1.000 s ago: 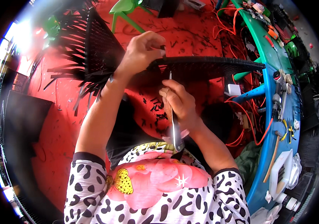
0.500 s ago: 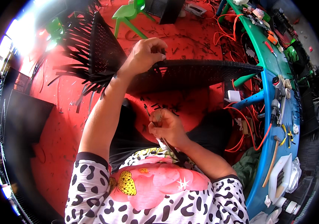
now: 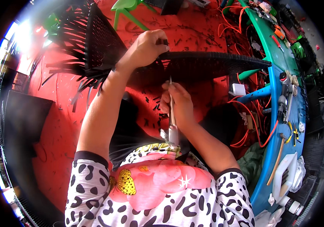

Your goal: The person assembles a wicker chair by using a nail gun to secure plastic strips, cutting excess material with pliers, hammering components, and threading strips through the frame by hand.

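My left hand is at the upper edge of a black woven wicker panel. Its thumb and fingers pinch a short black strip there. Lower down and nearer to me, my right hand is closed round a slim, pointed metal tool with a pale lower end. The tool's tip points up toward the panel and appears just below it; whether they touch is unclear. At the left, a second woven side rises, with many loose black strips fanning out from it.
At the right runs a blue table with a green table beyond, both carrying tools, including a hammer. Orange-red cords tangle beneath. A green chair stands at the back. Strip scraps litter the red floor.
My right hand has risen toward the panel, and the tool in it now stands upright with its tip showing. My left hand keeps its pinch at the panel's edge.
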